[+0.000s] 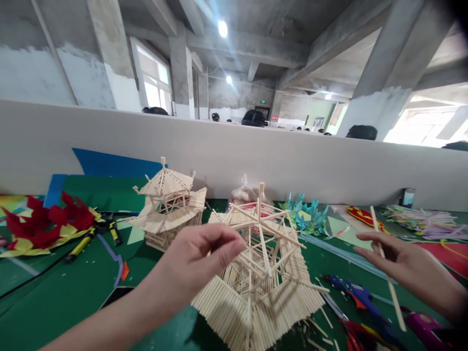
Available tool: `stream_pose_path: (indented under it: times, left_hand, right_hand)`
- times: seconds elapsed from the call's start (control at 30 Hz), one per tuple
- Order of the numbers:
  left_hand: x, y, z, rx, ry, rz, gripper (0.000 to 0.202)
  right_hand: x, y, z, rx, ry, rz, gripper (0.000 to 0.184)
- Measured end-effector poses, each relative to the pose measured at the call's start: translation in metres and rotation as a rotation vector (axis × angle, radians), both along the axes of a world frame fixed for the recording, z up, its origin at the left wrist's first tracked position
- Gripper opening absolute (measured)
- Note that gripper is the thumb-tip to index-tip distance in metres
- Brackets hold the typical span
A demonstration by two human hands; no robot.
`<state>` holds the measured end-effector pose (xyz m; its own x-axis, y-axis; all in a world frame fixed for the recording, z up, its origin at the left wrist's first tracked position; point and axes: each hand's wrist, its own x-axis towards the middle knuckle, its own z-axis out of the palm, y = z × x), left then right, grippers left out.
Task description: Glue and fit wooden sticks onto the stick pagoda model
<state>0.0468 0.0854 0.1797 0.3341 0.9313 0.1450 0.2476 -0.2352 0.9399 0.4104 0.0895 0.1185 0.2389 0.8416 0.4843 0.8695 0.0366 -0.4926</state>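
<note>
Centrally, the left hand point(199, 263) is seen with thumb and fingertips pinched shut on a stick at the upper edge of a half-built, open-framed roof model of pale wooden sticks point(256, 287). The roof model is set on the green table mat point(66, 297), directly in front of the camera.

To the right of the roof model, and apart from it, the right hand point(405, 265) is held with a single thin wooden stick point(395, 297) gripped between thumb and fingers. The stick is tilted, with its upper end away from the person.

Just behind and left of the roof model, a finished two-tiered pagoda of the same pale sticks point(168, 204) is placed. Directly behind the roof model a crumpled clear plastic bag point(248, 192) is seen, and behind and right of it a cluster of teal folded-paper shapes point(305, 214).

A blue hot-glue gun point(360, 297) is laid to the right of the roof model, below the right hand, with loose sticks scattered beside it. Well to the left, red paper flowers on yellow paper point(47, 222) and a yellow-and-black handled tool point(84, 243) are found.

Far right, a heap of pastel strips point(426, 219) is spread. A plain grey partition point(234, 151) is stood along the back of the mat.
</note>
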Motion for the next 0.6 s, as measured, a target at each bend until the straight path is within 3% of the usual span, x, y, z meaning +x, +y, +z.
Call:
stream_pose_path:
  times: [0.1,0.2,0.43,0.6]
  left_hand:
    - [0.001,0.024,-0.003,0.062,0.017,0.131,0.015]
    - [0.009,0.049,-0.005,0.089,-0.007,0.187,0.018]
    - [0.033,0.082,-0.006,0.171,0.013,0.171,0.038]
    - [0.044,0.092,-0.002,0.170,-0.056,0.100,0.037]
  right_hand:
    - [-0.003,0.004,-0.004,-0.139,-0.077,0.033,0.019]
    - [-0.009,0.008,0.004,-0.143,-0.097,0.100,0.034]
    - [-0.053,0.025,0.037,-0.091,0.084,0.305,0.031]
    - [-0.091,0.042,0.057,-0.029,0.216,0.468,0.025]
